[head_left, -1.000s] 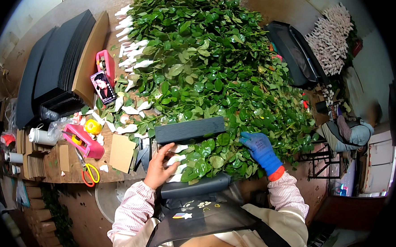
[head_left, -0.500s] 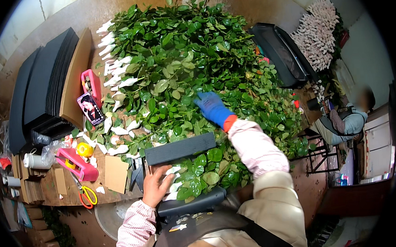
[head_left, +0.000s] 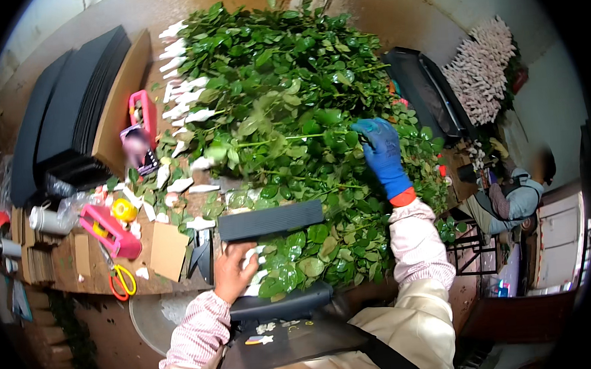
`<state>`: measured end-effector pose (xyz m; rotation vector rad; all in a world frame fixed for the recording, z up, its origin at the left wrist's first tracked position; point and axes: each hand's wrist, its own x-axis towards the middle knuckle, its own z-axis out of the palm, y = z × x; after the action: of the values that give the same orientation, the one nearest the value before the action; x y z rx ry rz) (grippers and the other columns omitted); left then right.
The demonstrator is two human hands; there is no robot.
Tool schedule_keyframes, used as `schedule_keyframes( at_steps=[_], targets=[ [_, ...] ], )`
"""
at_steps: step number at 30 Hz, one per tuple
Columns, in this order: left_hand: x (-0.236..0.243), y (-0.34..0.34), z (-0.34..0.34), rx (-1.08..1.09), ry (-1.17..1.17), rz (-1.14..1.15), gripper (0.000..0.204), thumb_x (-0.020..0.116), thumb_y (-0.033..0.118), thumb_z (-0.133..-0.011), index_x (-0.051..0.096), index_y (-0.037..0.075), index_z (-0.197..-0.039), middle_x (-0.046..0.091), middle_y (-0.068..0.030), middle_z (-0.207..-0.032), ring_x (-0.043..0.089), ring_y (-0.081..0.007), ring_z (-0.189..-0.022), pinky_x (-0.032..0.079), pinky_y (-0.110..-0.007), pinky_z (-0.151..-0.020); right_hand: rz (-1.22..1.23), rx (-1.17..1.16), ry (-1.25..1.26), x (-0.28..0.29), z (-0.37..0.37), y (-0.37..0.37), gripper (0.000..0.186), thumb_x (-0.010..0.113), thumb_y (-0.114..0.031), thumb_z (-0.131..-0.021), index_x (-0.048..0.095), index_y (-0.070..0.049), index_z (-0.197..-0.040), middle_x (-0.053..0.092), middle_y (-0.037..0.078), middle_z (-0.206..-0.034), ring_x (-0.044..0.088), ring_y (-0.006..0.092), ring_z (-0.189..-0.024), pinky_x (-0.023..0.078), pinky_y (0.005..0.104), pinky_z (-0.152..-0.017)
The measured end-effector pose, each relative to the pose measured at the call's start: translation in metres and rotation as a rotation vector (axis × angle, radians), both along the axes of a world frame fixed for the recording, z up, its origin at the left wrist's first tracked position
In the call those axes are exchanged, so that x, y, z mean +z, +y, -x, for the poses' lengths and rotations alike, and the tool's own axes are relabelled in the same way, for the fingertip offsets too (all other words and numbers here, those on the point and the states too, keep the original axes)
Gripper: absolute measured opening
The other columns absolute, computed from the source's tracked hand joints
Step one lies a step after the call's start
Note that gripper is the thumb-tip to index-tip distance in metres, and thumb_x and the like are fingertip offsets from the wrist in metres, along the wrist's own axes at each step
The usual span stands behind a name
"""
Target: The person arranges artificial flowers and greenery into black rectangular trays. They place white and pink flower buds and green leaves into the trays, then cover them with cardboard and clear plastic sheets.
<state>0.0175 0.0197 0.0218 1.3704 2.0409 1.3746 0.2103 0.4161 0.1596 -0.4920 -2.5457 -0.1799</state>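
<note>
My right hand [head_left: 379, 147], in a blue glove, is closed on a green, leafy flower stem [head_left: 293, 138] over the leaves. To the left along this stem is a blurred pale head [head_left: 219, 152]. My bare left hand [head_left: 233, 273] is at the near edge, thumb and fingers bent around a white-sleeved flower head [head_left: 251, 259]. Its fingertips meet the lower edge of a dark grey corrugated strip [head_left: 271, 220]. Leafy stems [head_left: 306, 254] lie just right of that hand. Beyond, a large heap of leafy stems [head_left: 282, 58] has white-sleeved heads [head_left: 174, 64] along its left side.
Left are stacked dark sheets [head_left: 81, 105], two pink tape dispensers [head_left: 114, 235] [head_left: 143, 115], scissors [head_left: 121, 277], a cardboard piece [head_left: 169, 251] and a white cup [head_left: 47, 219]. A black crate [head_left: 421, 88] stands right. Beyond, a person [head_left: 516, 193] sits near bunched pale flowers [head_left: 480, 71].
My right hand has moved right, out of the leaves, and a stem now stretches leftward from it. My left hand stays by the strip. The whole view has shifted slightly.
</note>
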Motion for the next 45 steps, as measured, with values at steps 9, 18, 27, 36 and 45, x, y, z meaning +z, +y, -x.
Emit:
schedule_keyframes(
  at_steps=[9,18,27,36,45],
  targets=[
    [0.004,-0.005,-0.004,0.078,-0.140,0.007,0.025,0.076,0.013,-0.089,0.073,0.007,-0.113,0.070,-0.0104,-0.090,0.069,-0.0260,-0.079,0.054,-0.036,-0.069,0.335,0.005,-0.015,0.044,-0.101,-0.064,0.042,0.064,0.001,-0.082,0.070,-0.006,-0.123,0.069,0.015,-0.128,0.061,0.0360,-0.125,0.044,0.0475,-0.112],
    [-0.012,-0.004,-0.001,0.060,0.039,-0.067,0.034,0.079,0.019,-0.086,0.071,0.009,-0.118,0.070,-0.0120,-0.094,0.069,-0.0315,-0.082,0.054,-0.041,-0.072,-0.036,-0.357,-0.625,-0.010,-0.173,-0.119,0.058,0.073,-0.002,-0.074,0.068,-0.015,-0.130,0.064,0.017,-0.135,0.064,0.0395,-0.114,0.053,0.0483,-0.099],
    [-0.003,-0.002,0.000,0.058,0.063,-0.143,0.027,0.079,0.012,-0.086,0.070,0.007,-0.111,0.069,-0.0126,-0.092,0.067,-0.0350,-0.088,0.054,-0.045,-0.076,0.453,0.080,-0.657,0.000,0.021,-0.255,0.037,0.066,-0.038,-0.097,0.071,-0.015,-0.126,0.074,0.013,-0.084,0.073,0.0334,-0.076,0.055,0.0452,-0.068],
    [0.011,-0.001,0.002,0.132,-0.054,-0.164,0.029,0.073,0.032,-0.095,0.067,0.003,-0.100,0.066,-0.0126,-0.086,0.059,-0.0341,-0.085,0.048,-0.046,-0.078,0.332,0.039,-0.624,-0.081,0.060,-0.238,0.025,0.064,-0.040,-0.098,0.069,-0.016,-0.102,0.072,0.010,-0.077,0.071,0.0326,-0.072,0.053,0.0451,-0.064],
    [-0.004,-0.029,-0.005,0.441,-0.630,-0.338,0.020,0.064,0.004,-0.097,0.061,0.000,-0.078,0.073,-0.0150,-0.088,0.066,-0.0229,-0.073,0.055,-0.035,-0.069,0.364,0.029,-0.585,-0.092,0.058,-0.235,0.027,0.064,-0.041,-0.097,0.069,-0.014,-0.096,0.071,0.009,-0.076,0.070,0.0323,-0.072,0.053,0.0464,-0.065]
  ],
)
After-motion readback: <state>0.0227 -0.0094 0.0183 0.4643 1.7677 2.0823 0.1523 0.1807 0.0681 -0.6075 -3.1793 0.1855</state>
